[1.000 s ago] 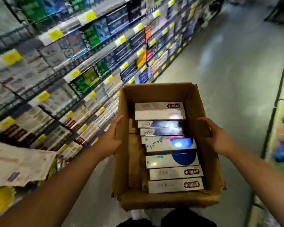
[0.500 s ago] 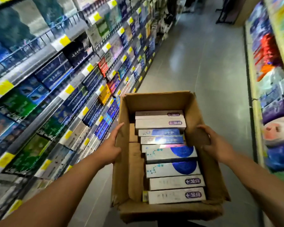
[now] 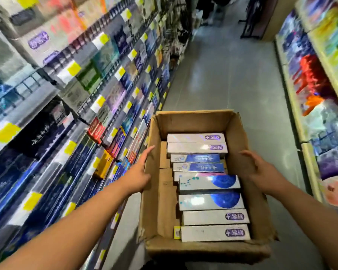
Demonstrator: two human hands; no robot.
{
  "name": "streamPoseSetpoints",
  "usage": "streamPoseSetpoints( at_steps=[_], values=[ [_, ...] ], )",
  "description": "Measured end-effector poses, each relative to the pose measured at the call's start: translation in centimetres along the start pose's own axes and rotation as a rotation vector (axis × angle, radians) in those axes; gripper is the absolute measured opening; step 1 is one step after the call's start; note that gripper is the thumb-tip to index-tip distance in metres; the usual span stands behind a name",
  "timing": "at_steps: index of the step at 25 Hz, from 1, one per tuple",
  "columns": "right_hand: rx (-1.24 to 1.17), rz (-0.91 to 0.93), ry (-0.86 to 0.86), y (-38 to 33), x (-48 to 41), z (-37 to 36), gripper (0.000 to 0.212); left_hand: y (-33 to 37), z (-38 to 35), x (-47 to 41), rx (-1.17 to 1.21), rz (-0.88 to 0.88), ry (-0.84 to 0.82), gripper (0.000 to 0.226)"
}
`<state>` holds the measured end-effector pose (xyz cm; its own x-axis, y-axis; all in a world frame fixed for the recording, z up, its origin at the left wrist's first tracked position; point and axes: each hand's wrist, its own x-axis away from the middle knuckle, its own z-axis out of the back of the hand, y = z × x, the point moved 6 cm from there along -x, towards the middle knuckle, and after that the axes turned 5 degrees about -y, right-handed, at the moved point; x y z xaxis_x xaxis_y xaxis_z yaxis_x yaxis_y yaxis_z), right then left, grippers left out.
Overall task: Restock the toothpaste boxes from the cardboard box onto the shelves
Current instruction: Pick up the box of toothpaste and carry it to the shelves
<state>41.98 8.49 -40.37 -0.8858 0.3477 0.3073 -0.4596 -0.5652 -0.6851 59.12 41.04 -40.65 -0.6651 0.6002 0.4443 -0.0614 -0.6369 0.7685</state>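
Note:
I carry an open cardboard box (image 3: 193, 121) in front of me in a shop aisle. Several toothpaste boxes (image 3: 209, 201) lie flat in a row along its right side: white ones with purple logos and blue-and-white ones. My left hand (image 3: 137, 176) presses flat against the outside of the box's left wall, fingers straight. My right hand (image 3: 261, 172) grips the right wall, thumb over the rim. The shelves (image 3: 98, 106) on my left hold rows of toothpaste boxes behind yellow price tags.
The grey aisle floor (image 3: 222, 75) runs ahead. Shelves of colourful packaged goods (image 3: 316, 90) line the right side. A dark rack (image 3: 252, 20) stands at the far end. The left strip of the box's bottom is bare cardboard.
I have walked further down the aisle with the box; the left shelves slid past and now show different products. Both hands stay on the box walls.

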Motion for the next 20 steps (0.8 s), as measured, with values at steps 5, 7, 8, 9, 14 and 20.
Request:
streamPoseSetpoints(
  at_steps=[5, 7, 8, 9, 14, 20],
  values=[
    [0.003, -0.047, 0.068, -2.4, -11.8, 2.3, 0.063, 2.6, 7.5, -13.2, -0.051, -0.019, -0.045, 0.096],
    [-0.02, -0.061, 0.086, -2.7, -16.5, 3.3, 0.064, 4.1, 10.1, -18.3, -0.073, -0.027, -0.046, 0.094],
    [-0.024, -0.071, 0.086, -2.8, -18.9, 3.8, 0.065, 4.7, 11.2, -20.9, -0.094, -0.029, -0.051, 0.092],
    [-0.025, -0.075, 0.085, -2.8, -21.2, 4.2, 0.065, 5.1, 11.9, -23.6, -0.113, -0.034, -0.06, 0.092],
    [-0.08, -0.058, 0.078, -1.9, -33.5, 7.2, 0.06, 6.4, 14.5, -36.1, -0.105, -0.01, -0.055, 0.101],
    [-0.035, -0.097, -0.004, 1.2, -48.5, 9.8, 0.061, 6.1, 16.0, -51.0, 0.015, 0.02, -0.051, 0.109]
  ],
)
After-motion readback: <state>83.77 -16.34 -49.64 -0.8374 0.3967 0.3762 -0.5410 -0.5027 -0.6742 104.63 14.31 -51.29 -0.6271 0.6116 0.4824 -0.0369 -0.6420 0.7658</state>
